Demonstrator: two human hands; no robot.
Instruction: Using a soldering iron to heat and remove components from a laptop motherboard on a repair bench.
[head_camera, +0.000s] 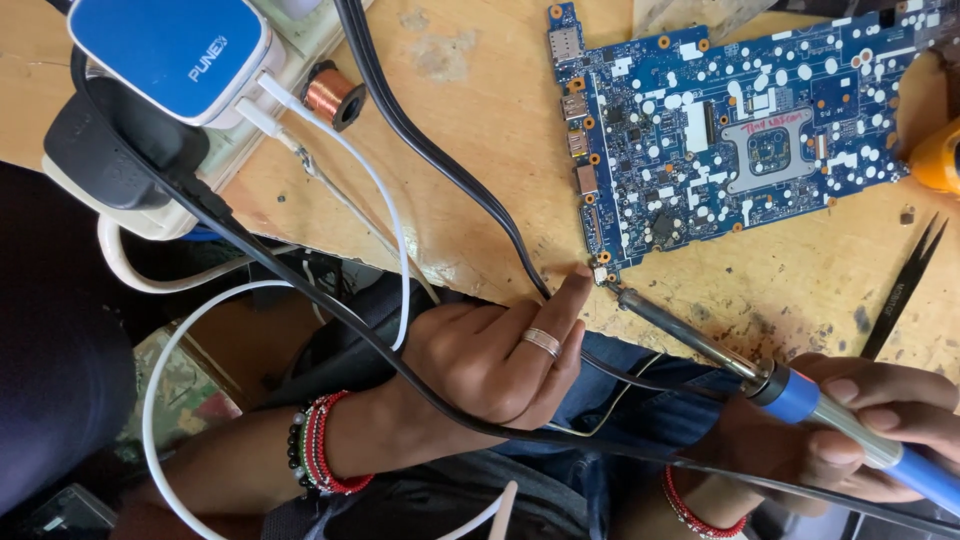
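Note:
A blue circuit board (740, 130) lies flat on the wooden table (480, 120). My right hand (870, 430) grips a blue-handled soldering iron (800, 395); its metal tip touches the board's near left corner. My left hand (500, 350), wearing a ring and bead bracelets, has one finger stretched out to that same corner, next to the tip. A thin strand of wire runs by this hand; whether the fingers pinch it I cannot tell.
A blue-and-white charger (165, 50) sits on a white power strip (150, 160) at the upper left, with black and white cables crossing my left arm. A small copper wire spool (332, 95) stands nearby. Black tweezers (905, 290) lie at the right; a yellow object (940, 160) is at the edge.

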